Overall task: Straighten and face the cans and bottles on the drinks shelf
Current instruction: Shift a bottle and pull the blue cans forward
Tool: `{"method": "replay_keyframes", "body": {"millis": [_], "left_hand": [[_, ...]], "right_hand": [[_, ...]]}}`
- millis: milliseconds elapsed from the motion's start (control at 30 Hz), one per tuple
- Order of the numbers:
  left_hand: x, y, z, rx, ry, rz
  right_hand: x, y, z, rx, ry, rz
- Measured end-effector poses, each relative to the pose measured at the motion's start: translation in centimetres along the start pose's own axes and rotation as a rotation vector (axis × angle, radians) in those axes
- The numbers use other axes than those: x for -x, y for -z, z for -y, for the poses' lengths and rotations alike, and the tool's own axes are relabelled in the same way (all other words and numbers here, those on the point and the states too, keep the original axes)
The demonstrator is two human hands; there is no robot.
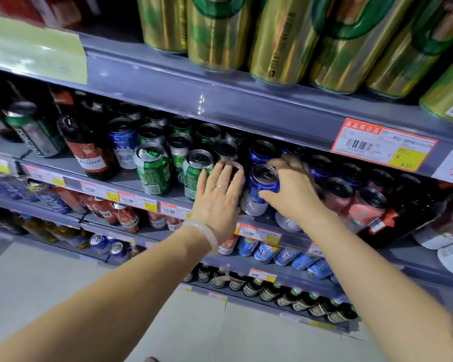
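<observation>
The right grip (292, 190) curls around a blue can (261, 188) on the drinks shelf (131, 180); the left grip (220, 197), fingers straight, presses a can just left of it.

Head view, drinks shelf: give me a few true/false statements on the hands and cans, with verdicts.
1. The right hand grips a blue can. True.
2. The left hand holds a green can off the shelf. False: its straight fingers lie against a can that stands between the green can and the blue one.
3. The left wrist wears a pale bangle. True.
4. The gold cans stand on the shelf below the hands. False: they stand on the shelf above.
</observation>
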State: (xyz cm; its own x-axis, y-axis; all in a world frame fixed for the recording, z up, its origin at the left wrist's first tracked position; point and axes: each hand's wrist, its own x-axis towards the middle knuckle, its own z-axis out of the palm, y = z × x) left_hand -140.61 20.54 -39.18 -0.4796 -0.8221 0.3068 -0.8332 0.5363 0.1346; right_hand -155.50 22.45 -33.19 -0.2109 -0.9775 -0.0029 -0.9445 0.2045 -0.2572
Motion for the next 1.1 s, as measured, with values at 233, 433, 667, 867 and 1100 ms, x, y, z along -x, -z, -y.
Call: {"method": "replay_keyframes", "body": {"millis": [233,433,667,867,1100], "left_hand": [[3.2,2.4,8.2,0.059,0.078,0.000],[5.7,3.8,16.7,0.174,0.298,-0.139],[5.3,6.2,23.6,0.438,0.645,-0.163],[2.1,7.0,25.6,0.601,0.704,-0.120],[0.0,6.5,27.1,0.630,0.691,-0.076]], "right_hand": [[-0.6,-3.1,9.1,-0.086,0.262,0.016],[-1.6,-5.9,17.5,-0.210,0.401,0.026],[-4.0,-5.8,25.6,-0.519,0.284,0.090],[-7.0,-4.2,29.1,-0.644,0.205,0.249],[-9.0,-4.0,30.5,-0.562,0.076,0.546]]}}
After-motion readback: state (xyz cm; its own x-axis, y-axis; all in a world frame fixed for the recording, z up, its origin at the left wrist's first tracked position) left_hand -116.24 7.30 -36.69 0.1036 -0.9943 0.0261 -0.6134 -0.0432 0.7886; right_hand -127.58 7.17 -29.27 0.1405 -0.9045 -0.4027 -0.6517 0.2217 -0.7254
